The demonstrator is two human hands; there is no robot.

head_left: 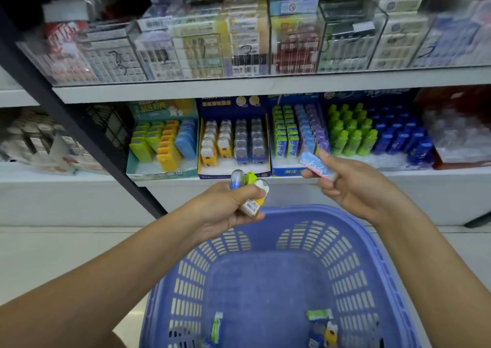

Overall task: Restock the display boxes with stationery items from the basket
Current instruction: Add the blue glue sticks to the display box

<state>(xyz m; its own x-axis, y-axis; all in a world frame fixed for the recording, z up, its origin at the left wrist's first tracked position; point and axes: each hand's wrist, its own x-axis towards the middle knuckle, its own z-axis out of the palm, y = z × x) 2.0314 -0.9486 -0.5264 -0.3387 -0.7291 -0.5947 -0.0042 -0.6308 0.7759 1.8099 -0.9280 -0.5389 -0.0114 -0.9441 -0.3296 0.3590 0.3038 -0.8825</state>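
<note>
Right hand (356, 188) pinches a blue eraser (316, 166) mid-frame, left hand (225, 209) grips small items (251, 191); next, probably slotting it into its box (285, 172)

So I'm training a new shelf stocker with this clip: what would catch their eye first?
The purple basket fills the foreground, nearly empty. Above it the left hand grips several small items, while the right hand pinches a blue-and-pink packet before the colourful display boxes on the lower shelf.

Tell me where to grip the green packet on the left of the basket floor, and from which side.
Pinch its long edges at mid-length, coming down from above: the green packet is long and narrow, and the basket walls block sideways reach.
</note>
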